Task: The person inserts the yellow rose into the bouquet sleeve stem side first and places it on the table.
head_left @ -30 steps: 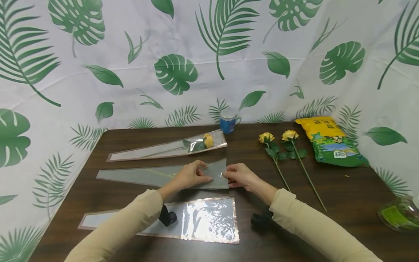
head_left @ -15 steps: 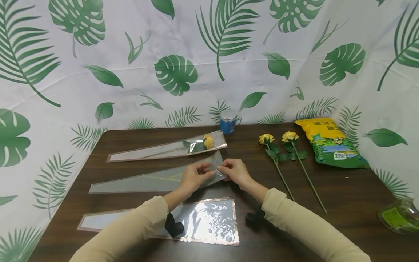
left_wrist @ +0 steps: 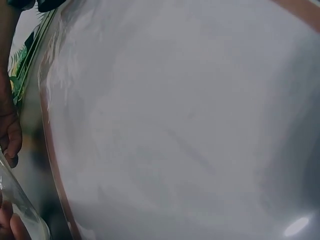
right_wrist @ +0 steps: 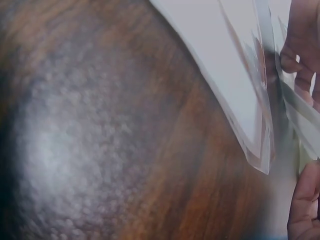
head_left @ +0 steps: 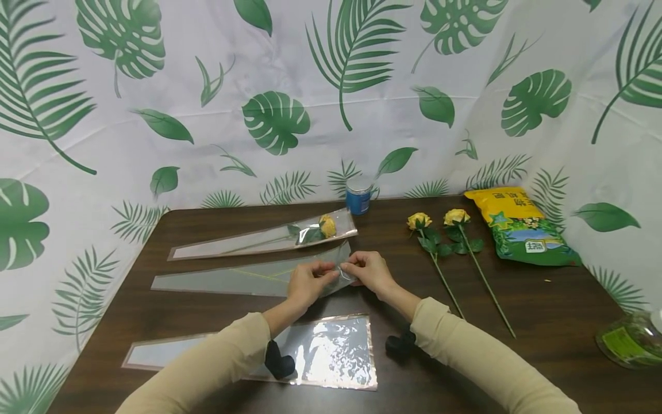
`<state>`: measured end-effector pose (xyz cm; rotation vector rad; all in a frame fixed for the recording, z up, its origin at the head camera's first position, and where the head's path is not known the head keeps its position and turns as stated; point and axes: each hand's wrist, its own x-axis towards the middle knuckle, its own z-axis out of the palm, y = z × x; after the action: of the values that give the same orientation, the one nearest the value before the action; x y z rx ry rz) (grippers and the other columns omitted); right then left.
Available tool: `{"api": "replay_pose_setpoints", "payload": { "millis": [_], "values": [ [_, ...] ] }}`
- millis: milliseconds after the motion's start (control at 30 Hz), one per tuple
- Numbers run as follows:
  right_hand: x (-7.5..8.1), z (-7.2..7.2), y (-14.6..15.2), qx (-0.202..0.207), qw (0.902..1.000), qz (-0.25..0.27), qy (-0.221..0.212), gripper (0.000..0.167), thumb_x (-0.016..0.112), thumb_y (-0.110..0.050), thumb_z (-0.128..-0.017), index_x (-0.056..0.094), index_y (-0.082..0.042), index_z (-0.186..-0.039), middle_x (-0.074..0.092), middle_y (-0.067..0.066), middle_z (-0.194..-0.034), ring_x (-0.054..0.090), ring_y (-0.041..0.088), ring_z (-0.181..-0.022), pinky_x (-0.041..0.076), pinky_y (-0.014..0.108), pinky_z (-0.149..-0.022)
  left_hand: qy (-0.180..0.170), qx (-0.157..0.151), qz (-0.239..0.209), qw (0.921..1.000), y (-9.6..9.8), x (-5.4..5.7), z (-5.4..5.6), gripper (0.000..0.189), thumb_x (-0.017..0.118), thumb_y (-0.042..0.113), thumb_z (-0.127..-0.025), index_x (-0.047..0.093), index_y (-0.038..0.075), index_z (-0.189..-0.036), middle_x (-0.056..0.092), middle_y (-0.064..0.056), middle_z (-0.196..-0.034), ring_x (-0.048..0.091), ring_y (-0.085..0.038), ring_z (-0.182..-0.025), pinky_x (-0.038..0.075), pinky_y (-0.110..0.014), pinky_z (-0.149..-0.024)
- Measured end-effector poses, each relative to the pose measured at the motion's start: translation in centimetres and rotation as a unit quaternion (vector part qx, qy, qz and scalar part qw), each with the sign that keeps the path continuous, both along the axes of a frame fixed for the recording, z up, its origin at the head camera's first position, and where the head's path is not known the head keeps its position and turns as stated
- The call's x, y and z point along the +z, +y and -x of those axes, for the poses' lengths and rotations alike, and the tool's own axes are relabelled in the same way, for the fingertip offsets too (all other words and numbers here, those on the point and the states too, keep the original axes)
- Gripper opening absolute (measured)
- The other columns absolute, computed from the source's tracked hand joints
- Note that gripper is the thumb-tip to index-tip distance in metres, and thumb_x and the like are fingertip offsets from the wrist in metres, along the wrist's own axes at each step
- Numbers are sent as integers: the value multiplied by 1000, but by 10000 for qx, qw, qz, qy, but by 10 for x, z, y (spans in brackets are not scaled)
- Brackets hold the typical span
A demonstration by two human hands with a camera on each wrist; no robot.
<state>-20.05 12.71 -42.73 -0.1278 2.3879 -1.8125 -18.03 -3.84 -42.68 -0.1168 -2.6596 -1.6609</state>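
In the head view a clear, tapered flower sleeve [head_left: 207, 280] with a thin yellow line lies in the middle of three across the table. My left hand [head_left: 306, 284] pinches its wide right end between thumb and fingers. My right hand [head_left: 373, 273] pinches the same end from the right, fingertips close to the left ones. That end is raised and bent, partly hidden by the fingers. Fingers [left_wrist: 19, 227] at the lower left of the left wrist view hold clear film. At the right wrist view's right edge, fingers [right_wrist: 303, 202] touch a film edge.
Behind lies a sleeve [head_left: 248, 240] holding a yellow rose [head_left: 327, 226]; in front, a shiny sleeve [head_left: 336, 353]. To the right are two yellow roses [head_left: 419, 221], a yellow-green bag [head_left: 524, 227] and a glass jar [head_left: 628, 340]. A blue can [head_left: 358, 195] stands at the back.
My hands have come closer together at the sleeve's wide end, which is now bent up. The sleeve's narrow end swung toward me, then back. The other objects stay put.
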Motion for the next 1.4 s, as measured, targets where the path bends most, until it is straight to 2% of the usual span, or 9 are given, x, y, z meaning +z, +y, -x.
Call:
{"api": "replay_pose_setpoints", "payload": {
  "millis": [300, 400, 533, 633, 833, 1033, 1200, 1300, 1400],
  "values": [
    [-1, -1, 2, 12, 9997, 18, -256, 17, 67, -10, -87, 64, 6, -83, 48, -4, -60, 51, 7, -55, 56, 30, -58, -236, 250, -174, 9993, 5, 2, -2, 13, 72, 14, -81, 73, 5, -91, 70, -5, -76, 52, -3, -61, 41, -18, -54],
    [-1, -2, 4, -78, 9992, 130, -372, 21, 64, -14, -89, 64, 6, -84, 48, -3, -58, 51, 8, -51, 55, 29, -55, -306, 285, -454, 9981, 5, 3, -1, 15, 71, 12, -81, 73, 2, -92, 69, -4, -76, 52, -3, -63, 41, -17, -55],
    [1, -2, 6, -280, 9972, 282, -633, 22, 61, -15, -92, 62, 5, -83, 57, -2, -58, 55, 8, -49, 52, 24, -49, -393, 337, -1025, 9934, 4, 3, 1, 17, 69, 9, -82, 70, -4, -93, 67, -4, -75, 52, -3, -63, 42, -15, -56],
    [3, 0, 8, -336, 9956, 242, -844, 21, 60, -14, -92, 62, 4, -82, 61, 1, -58, 57, 7, -47, 50, 21, -46, -437, 424, -1406, 9882, 2, 3, 2, 17, 69, 6, -82, 69, -7, -94, 67, -4, -74, 54, -2, -62, 42, -13, -56],
    [7, 6, 14, -319, 9934, 1, -1106, 21, 60, -13, -92, 64, 6, -83, 61, 2, -55, 54, 5, -44, 48, 19, -44, -335, 538, -1820, 9813, -1, 9, 1, 17, 69, 4, -82, 69, -9, -94, 68, -3, -73, 59, -2, -60, 46, -13, -57],
    [4, 11, 20, -180, 9938, 51, -1097, 23, 60, -14, -92, 64, 7, -86, 60, 1, -57, 55, 5, -46, 48, 19, -45, -438, 630, -1847, 9798, -1, 11, -1, 16, 70, 6, -81, 70, -5, -93, 66, 3, -69, 59, -2, -61, 45, -14, -57],
    [3, 8, 38, -14, 9948, 494, -896, 31, 59, -20, -93, 60, 10, -102, 62, 1, -69, 60, 8, -58, 53, 22, -55, -456, 676, -1647, 9830, 0, 8, -1, 17, 70, 8, -81, 70, -4, -92, 65, 5, -66, 57, -2, -59, 43, -14, -54],
    [10, 2, 66, -235, 9975, 405, -529, 34, 56, -18, -95, 55, 12, -110, 62, 2, -75, 62, 8, -64, 54, 24, -61, -419, 693, -1627, 9833, 0, 6, 1, 16, 71, 7, -80, 70, -5, -91, 64, 5, -64, 56, -2, -58, 42, -14, -53],
    [19, -5, 106, -667, 9976, -92, -174, 32, 54, -13, -96, 53, 14, -114, 63, 6, -81, 62, 7, -69, 55, 25, -65, -361, 726, -1611, 9836, 0, 5, 2, 16, 71, 7, -80, 71, -5, -90, 64, 5, -63, 56, -1, -56, 40, -13, -50]
  ]
}}
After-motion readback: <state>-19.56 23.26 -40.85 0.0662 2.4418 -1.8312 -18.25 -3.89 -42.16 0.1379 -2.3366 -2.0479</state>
